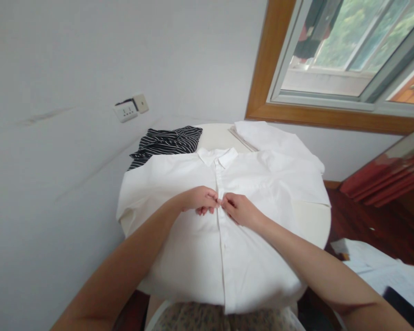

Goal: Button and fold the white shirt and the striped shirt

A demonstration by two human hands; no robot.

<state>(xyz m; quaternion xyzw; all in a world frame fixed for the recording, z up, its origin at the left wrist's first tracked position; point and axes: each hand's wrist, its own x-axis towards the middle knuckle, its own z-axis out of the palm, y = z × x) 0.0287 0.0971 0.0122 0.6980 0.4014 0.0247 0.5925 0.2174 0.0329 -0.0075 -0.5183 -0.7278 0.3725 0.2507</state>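
Note:
A white collared shirt (193, 243) lies spread front up, with its collar toward the wall and its hem hanging over the near edge of the round white table (317, 225). At the middle of the front placket, my left hand (202, 200) pinches the shirt's edge. Close against it from the other side, my right hand (239, 209) grips the placket too, its fingers curled. The fingertips of both hands meet there; any button between them is hidden. Below the hands the placket edges run loosely side by side.
A black-and-white striped garment (172, 142) lies at the back left of the table, and a folded white garment (272, 138) at the back right. Wall sockets (126, 111) are at left, a wood-framed window (258, 92) at right. Papers and a dark phone-like object (402, 305) lie lower right.

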